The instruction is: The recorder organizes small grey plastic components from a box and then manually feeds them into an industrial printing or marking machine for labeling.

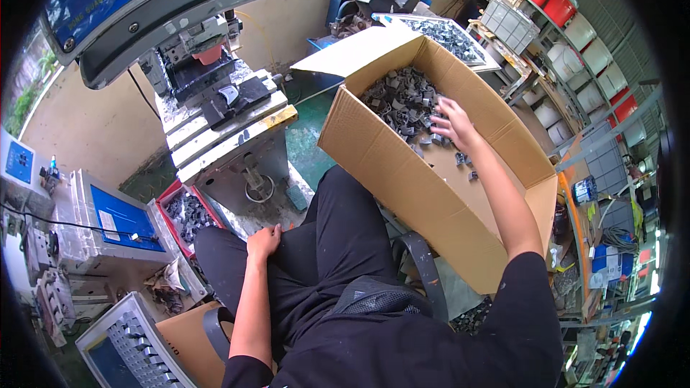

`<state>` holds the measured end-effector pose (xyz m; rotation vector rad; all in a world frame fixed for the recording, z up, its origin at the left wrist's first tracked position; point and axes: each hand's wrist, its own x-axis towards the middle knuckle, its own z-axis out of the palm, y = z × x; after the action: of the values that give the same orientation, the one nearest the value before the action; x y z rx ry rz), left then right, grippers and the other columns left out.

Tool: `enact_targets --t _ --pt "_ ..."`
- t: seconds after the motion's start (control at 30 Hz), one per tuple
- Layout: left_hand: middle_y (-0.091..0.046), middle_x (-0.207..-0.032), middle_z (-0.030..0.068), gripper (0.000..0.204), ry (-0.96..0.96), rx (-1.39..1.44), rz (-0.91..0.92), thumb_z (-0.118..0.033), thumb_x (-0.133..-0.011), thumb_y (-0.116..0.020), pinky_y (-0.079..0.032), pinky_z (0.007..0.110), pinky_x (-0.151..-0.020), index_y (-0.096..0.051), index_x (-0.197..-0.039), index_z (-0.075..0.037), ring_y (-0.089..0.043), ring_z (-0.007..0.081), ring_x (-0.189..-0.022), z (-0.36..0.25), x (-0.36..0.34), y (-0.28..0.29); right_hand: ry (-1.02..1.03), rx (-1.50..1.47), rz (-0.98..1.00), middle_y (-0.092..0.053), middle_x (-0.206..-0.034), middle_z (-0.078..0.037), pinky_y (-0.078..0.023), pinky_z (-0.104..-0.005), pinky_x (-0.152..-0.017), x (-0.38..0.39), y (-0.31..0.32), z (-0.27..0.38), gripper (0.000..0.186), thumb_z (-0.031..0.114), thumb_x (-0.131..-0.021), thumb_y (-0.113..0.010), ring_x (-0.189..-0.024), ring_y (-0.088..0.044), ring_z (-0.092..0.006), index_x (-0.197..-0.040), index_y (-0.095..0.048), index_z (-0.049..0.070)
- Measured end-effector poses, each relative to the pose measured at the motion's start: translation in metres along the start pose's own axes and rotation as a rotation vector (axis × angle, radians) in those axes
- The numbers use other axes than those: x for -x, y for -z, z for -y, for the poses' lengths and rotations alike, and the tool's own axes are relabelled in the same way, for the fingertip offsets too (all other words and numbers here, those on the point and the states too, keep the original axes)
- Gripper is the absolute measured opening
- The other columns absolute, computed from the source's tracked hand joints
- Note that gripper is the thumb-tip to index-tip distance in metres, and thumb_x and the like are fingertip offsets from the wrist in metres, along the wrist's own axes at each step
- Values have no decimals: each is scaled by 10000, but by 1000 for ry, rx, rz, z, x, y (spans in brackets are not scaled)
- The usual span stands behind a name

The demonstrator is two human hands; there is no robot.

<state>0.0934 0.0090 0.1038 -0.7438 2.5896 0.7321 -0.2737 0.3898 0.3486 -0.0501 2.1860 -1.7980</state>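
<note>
gray parts (401,104) below right hand (454,126), fingers apart, left hand's (264,242) grip unclear, room within carton (413,187) edges

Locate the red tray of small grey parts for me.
In the head view, the red tray sits on the left, between the blue-fronted grey box and the machine's slatted table, beside the person's left knee.

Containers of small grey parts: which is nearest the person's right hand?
The large brown cardboard box: the right hand is over it. Others, such as the shallow red tray and white-framed tray, lie farther away.
</note>
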Motion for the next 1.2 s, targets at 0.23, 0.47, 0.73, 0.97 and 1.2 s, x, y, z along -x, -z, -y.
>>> enact_targets --t 0.23,0.47,0.73,0.97,1.2 --pt "-713 -1018 193 545 5 -11 -13 -498 -1004 -340 -485 496 -914 -737 -1051 -127 -674 378 -993 8 -1 -2 -34 1201 22 -687 -1035 -235 -535 -429 -820 86 174 -82 458 427 -947 -597 -946 -678 -327 -1108 -630 -1" --pt "-710 -1043 198 572 32 -33 6 -513 -1000 -329 -489 490 -920 -733 -1064 -113 -668 390 -1012 13 -1 -4 -634 1450 203 -698 -827 -198 -555 -427 -673 196 232 -127 634 579 -937 -499 -739 -683 -312 -1035 -662 -26" --pt "-702 -1066 203 581 4 -18 28 -499 -1002 -323 -493 492 -917 -727 -1075 -87 -662 398 -1021 -5 -3 -2 -704 972 429 -665 -1087 -181 -565 -471 -646 234 217 -131 796 628 -919 -518 -870 -680 -293 -1484 -335 99" --pt "-700 -1092 196 588 21 -11 12 -501 -1003 -321 -478 498 -946 -721 -1095 -81 -657 390 -1046 6 2 -3 -856 913 218 -680 -1081 -161 -556 -434 -692 235 185 -108 879 754 -881 -474 -884 -672 -256 -1429 -455 68" --pt "-698 -1103 191 585 25 -16 25 -501 -1002 -320 -474 497 -956 -715 -1120 -86 -655 388 -1055 4 3 1 -770 1041 204 -714 -1007 -150 -558 -402 -744 234 222 -139 788 717 -900 -483 -918 -678 -238 -1239 -643 24"
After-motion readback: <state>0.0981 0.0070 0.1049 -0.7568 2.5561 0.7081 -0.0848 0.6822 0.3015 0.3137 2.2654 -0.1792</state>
